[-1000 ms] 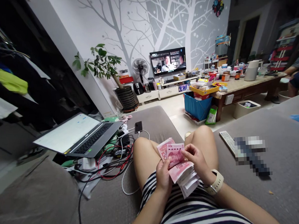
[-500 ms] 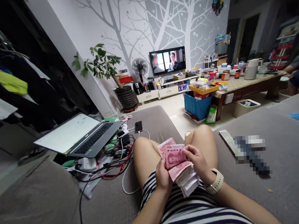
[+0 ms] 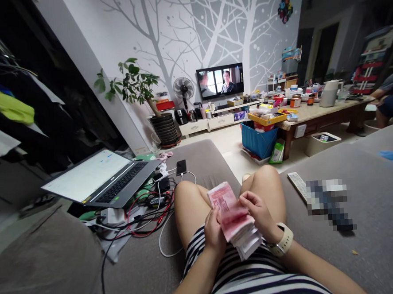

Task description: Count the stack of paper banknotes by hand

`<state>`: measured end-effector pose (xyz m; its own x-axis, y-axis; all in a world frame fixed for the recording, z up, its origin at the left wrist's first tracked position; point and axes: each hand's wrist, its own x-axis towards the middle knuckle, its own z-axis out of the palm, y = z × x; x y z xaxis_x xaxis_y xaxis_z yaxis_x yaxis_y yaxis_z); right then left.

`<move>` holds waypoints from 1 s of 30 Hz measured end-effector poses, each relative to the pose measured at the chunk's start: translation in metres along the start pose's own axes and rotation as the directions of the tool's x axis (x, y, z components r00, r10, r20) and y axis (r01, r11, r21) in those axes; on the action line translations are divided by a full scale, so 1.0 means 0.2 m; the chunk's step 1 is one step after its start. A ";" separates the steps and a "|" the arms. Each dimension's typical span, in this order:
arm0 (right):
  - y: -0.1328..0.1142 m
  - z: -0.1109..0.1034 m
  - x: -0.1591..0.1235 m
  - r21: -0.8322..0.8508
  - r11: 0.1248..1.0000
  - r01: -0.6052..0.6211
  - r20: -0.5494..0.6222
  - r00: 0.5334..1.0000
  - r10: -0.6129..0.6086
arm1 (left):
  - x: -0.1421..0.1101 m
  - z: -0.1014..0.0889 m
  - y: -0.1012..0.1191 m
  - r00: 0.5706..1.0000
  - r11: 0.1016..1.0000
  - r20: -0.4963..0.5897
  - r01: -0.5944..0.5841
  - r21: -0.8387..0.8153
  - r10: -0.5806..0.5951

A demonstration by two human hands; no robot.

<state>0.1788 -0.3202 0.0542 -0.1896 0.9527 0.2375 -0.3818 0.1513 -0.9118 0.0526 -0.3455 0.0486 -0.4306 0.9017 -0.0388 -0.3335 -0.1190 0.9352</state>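
Observation:
A thick stack of pink banknotes (image 3: 238, 231) is held above my lap, its lower end bent down and fanned out toward me. My left hand (image 3: 215, 231) grips the stack along its left side, thumb on top. At the right side my right hand (image 3: 257, 210) is closed in a pinch at the edge of a top banknote (image 3: 234, 210), which looks smeared by motion. Behind it another banknote (image 3: 219, 193) stands out flat past the far end of the stack. A watch with a pale strap (image 3: 282, 241) sits on my right wrist.
On the sofa at left lie an open laptop (image 3: 118, 180), tangled cables (image 3: 144, 221) and a phone (image 3: 181, 167). A pale remote control (image 3: 298, 186) and a blurred-out dark object lie at right. Ahead stand a blue bin (image 3: 259, 141) and a cluttered table (image 3: 334, 112). A person sits far right.
The top banknote, earlier upright with its portrait side showing, has swung down over the stack. My right hand still pinches at its edge; my left hand has hardly moved.

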 end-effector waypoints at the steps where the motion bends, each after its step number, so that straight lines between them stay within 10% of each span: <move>1: 0.00 0.00 0.00 0.003 1.000 -0.006 0.014 1.000 0.006 | 0.00 0.01 0.01 0.999 0.999 0.026 0.020 -0.032 -0.020; 14: 0.01 -0.02 0.03 -0.089 0.996 0.027 -0.057 0.998 -0.033 | -0.02 0.02 0.02 0.935 0.932 0.316 0.251 -0.263 -0.162; 30: -0.01 0.01 0.00 -0.046 0.998 0.031 -0.035 0.999 -0.032 | 0.03 -0.01 -0.02 0.995 0.982 0.070 0.088 -0.168 -0.077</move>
<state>0.1786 -0.3206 0.0565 -0.1458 0.9559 0.2549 -0.3450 0.1924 -0.9187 0.0495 -0.3396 0.0440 -0.3437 0.9352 -0.0857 -0.5058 -0.1074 0.8560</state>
